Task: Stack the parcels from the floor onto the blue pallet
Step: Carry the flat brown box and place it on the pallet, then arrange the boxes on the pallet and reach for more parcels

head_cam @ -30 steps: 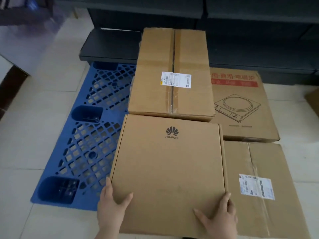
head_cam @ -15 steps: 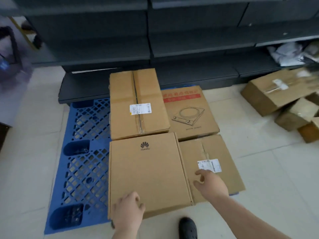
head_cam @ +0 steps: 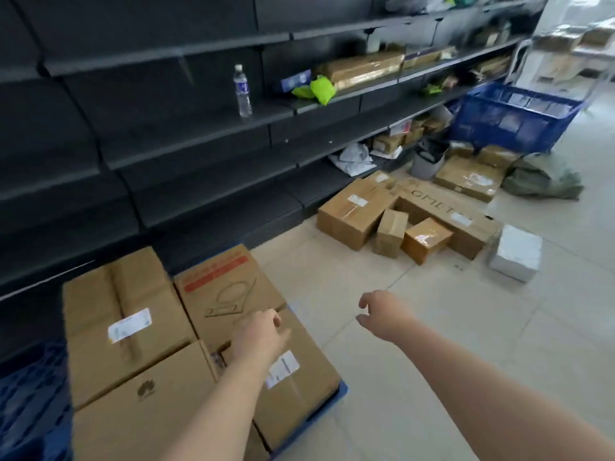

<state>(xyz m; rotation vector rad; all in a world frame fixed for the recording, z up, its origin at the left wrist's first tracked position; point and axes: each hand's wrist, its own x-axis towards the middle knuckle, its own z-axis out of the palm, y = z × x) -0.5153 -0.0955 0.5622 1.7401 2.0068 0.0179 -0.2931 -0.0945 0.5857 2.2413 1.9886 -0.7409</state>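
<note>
Shelving: dark metal shelving (head_cam: 173,134) runs along the left wall, mostly bare.
Floor: pale tiled floor (head_cam: 432,327) spreads to the right.
Blue pallet: the blue pallet (head_cam: 30,404) lies at the foot of the shelving, its grid showing at lower left and one edge under the boxes.
Stacked parcels: four cardboard boxes sit on the pallet, touching — the tall labelled box (head_cam: 119,321) at the back, the cooktop box (head_cam: 223,291) with a red strip beside it, the logo box (head_cam: 143,414) in front, the low labelled box (head_cam: 296,377) at front right.
Floor parcels: a cluster of parcels (head_cam: 399,221) lies well apart near the shelving base, brown boxes with one grey-wrapped parcel (head_cam: 515,252) at its right.
Blue crate: a blue crate (head_cam: 512,118) stands farther back.
Left hand: the left hand (head_cam: 261,334) hovers over the low labelled box, fingers loosely curled, holding nothing.
Right hand: the right hand (head_cam: 382,314) reaches out over bare floor, fingers partly spread, empty.
Bottle: a clear water bottle (head_cam: 242,91) stands upright on a shelf.
</note>
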